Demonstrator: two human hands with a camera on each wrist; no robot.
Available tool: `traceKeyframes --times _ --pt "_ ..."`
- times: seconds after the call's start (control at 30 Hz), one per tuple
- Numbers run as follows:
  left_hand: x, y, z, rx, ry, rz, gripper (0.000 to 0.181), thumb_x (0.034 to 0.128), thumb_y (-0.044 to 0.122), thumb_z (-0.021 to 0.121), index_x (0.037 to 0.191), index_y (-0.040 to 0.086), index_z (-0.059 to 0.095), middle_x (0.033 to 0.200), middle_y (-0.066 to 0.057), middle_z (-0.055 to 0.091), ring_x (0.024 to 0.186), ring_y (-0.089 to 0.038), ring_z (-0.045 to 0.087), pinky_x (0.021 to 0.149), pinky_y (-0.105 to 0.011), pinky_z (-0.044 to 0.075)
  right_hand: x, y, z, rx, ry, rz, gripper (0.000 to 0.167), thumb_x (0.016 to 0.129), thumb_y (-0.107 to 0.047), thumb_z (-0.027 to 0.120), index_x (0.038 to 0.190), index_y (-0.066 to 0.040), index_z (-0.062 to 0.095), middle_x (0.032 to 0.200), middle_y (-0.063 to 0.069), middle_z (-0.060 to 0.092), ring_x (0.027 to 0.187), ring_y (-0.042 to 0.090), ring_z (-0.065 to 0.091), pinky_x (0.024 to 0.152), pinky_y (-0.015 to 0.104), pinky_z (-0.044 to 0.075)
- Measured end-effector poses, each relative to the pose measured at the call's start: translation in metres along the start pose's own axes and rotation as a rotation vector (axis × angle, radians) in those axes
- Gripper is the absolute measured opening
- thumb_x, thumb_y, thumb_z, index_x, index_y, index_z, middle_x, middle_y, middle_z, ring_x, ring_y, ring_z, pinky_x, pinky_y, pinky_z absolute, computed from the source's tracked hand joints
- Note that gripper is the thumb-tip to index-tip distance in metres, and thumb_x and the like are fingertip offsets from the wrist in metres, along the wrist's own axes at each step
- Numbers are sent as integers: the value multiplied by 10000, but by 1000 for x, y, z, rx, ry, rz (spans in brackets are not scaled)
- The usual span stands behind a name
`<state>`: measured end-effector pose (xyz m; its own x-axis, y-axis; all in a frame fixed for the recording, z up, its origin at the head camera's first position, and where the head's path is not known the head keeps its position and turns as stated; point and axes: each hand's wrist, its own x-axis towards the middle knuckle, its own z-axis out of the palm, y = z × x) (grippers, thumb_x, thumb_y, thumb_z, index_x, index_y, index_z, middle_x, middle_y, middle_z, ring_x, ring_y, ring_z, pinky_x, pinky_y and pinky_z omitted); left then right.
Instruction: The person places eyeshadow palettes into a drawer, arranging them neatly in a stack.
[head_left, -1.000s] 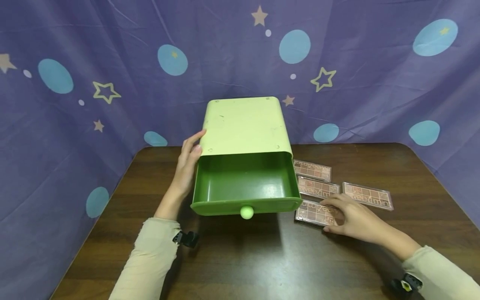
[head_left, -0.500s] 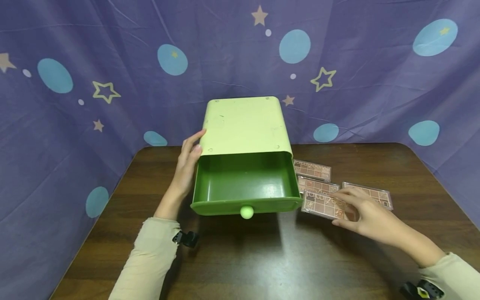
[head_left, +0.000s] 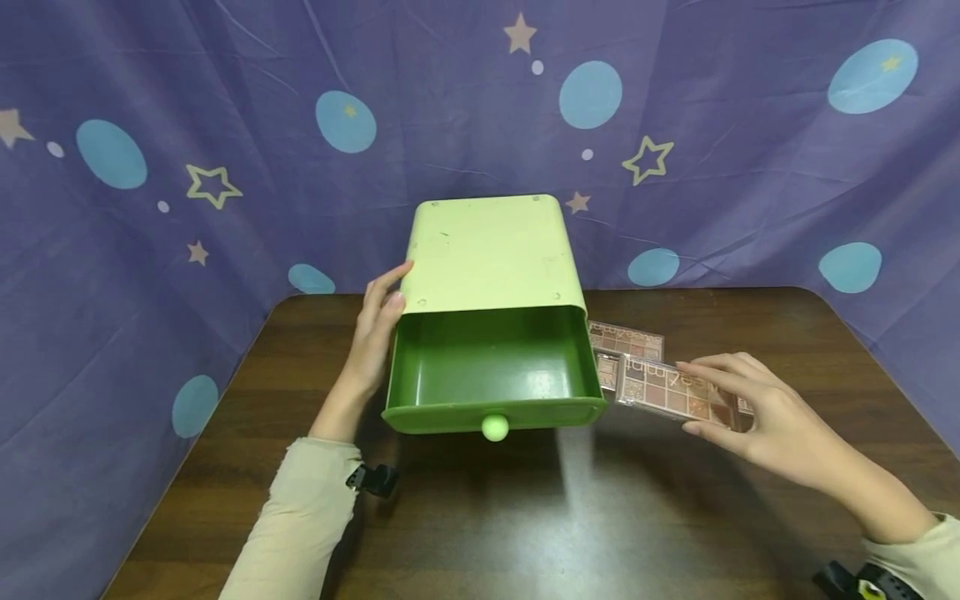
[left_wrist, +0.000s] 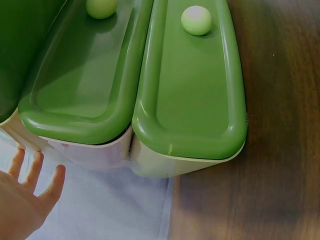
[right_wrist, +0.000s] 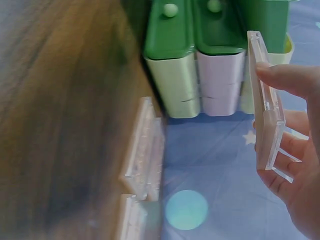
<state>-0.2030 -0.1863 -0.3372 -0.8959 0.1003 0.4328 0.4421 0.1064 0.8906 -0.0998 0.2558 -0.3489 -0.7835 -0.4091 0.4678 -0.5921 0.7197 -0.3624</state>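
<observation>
A pale-green drawer unit [head_left: 495, 250] stands mid-table, its top green drawer [head_left: 442, 417] pulled out with a bare inside. My left hand [head_left: 369, 333] rests against the unit's left side with its fingers extended. Clear of the table, right of the drawer, my right hand [head_left: 780, 433] pinches a clear-cased eyeshadow palette [head_left: 667, 390] between thumb and fingers. In the right wrist view that palette [right_wrist: 262, 95] is seen edge-on. Behind it lie more palettes: a back one [head_left: 633, 340], one mostly covered [head_left: 606, 373], and one to the right nearly hidden by my hand.
Below the open drawer, two closed drawers with round knobs show in the left wrist view, the lower one [left_wrist: 195, 90] nearest the table [left_wrist: 280, 150]. A purple patterned cloth [head_left: 465, 100] hangs behind the table's back edge.
My right hand has lifted the front palette off the table and carried it up and to the right, over the others. The left hand and drawer unit stay in place.
</observation>
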Motion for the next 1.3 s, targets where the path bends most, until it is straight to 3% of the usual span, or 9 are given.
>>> traceKeyframes --times 0.27,0.47,0.67,1.03,1.3 --pt "0 2 1 -2 6 6 552 955 255 426 1472 63 443 1366 -72 374 1199 -221 410 1003 -374 316 10 -9 -14 55 36 -43 742 624 -42 901 1314 -128 643 1247 -57 594 1151 7 455 936 103 297" --pt "0 1 1 -2 7 8 551 957 250 420 1472 58 441 1375 -74 372 1213 -221 398 1014 -378 304 19 -16 -21 102 85 -121 700 617 -52 899 1275 -103 667 1229 -11 626 1140 41 483 938 128 317" --pt "0 1 1 4 8 14 551 957 248 419 1470 49 439 1399 -84 364 1239 -224 375 1033 -392 285 28 -21 -25 156 138 -201 566 713 -197 869 1232 -61 689 1230 59 643 1146 100 510 936 159 337" --pt "0 1 1 1 9 19 549 955 246 421 1468 49 443 1406 -87 364 1247 -224 375 1042 -392 282 47 -43 -23 209 152 -250 502 865 -402 752 1217 -48 697 1220 78 651 1121 130 522 970 199 348" --pt "0 0 1 -5 7 13 546 961 248 420 1469 50 441 1392 -81 366 1221 -223 398 1019 -371 305 61 -55 -17 241 131 -289 473 847 -351 780 1211 -58 703 1215 54 657 1123 151 522 957 216 356"
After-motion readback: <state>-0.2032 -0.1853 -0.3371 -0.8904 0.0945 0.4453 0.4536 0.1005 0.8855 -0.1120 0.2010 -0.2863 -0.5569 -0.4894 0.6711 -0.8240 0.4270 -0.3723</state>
